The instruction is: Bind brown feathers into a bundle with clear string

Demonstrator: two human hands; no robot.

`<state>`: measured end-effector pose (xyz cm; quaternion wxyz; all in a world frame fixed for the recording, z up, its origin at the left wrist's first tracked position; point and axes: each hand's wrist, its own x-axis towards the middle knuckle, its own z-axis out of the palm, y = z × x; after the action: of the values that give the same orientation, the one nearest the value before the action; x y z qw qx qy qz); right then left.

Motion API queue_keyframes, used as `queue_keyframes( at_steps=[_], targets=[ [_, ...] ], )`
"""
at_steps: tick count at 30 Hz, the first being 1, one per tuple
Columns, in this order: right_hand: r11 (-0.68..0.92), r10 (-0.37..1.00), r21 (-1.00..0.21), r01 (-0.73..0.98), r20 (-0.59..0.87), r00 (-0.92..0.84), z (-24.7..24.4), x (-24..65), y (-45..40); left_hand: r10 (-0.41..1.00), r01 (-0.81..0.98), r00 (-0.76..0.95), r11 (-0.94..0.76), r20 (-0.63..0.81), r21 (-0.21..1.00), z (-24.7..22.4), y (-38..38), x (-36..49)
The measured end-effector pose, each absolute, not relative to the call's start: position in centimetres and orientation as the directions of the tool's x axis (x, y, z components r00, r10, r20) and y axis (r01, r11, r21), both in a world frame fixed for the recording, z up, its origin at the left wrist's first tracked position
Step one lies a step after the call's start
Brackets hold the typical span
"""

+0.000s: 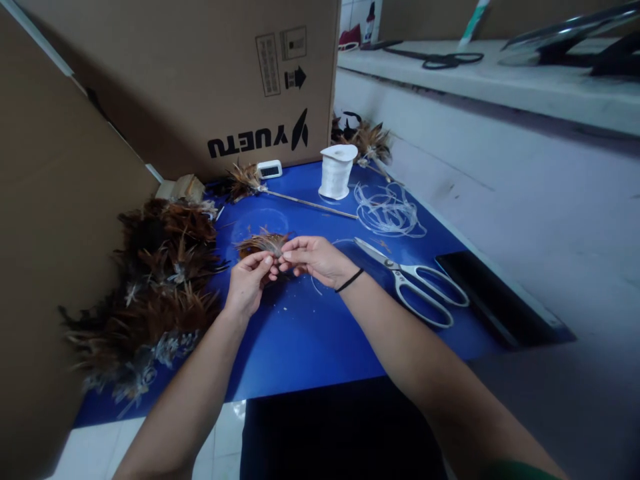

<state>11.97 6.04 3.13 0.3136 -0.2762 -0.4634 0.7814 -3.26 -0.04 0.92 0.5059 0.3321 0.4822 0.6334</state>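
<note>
Over the middle of the blue table, my left hand (pixel 251 277) and my right hand (pixel 313 259) meet at the base of a small brown feather bunch (pixel 264 243). Fingers and thumb are pinched together on both hands, and the feathers fan out behind them. A thin clear strand (pixel 316 285) hangs by my right hand. White-handled scissors (pixel 407 280) lie partly open to the right of my hands. Behind them are a loose clear coil (pixel 390 210) and a white spool (pixel 337 172).
Many feather bunches (pixel 165 273) are piled along the left of the blue table (pixel 300 353). A feather-tipped stick (pixel 310 204) lies across the back, near a small white device (pixel 270 169). Cardboard (pixel 175 80) and a wall (pixel 500 173) border the table; a dark flat object (pixel 485 293) is at right.
</note>
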Motion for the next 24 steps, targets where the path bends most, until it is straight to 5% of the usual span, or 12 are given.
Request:
queue_keyframes(
  at_steps=[14,24],
  targets=[
    [-0.332,0.803,-0.909,-0.252,-0.132,-0.581,3.59,11.55,5.44,0.955,-0.291,-0.296,-0.076,-0.014,0.954,1.18,-0.3,-2.88],
    [-0.033,0.863,-0.981,-0.192,0.069,-0.501,3.29,11.26,5.56,0.966,-0.28,-0.256,-0.04,-0.035,0.959,1.32,-0.42,-2.65]
  ],
)
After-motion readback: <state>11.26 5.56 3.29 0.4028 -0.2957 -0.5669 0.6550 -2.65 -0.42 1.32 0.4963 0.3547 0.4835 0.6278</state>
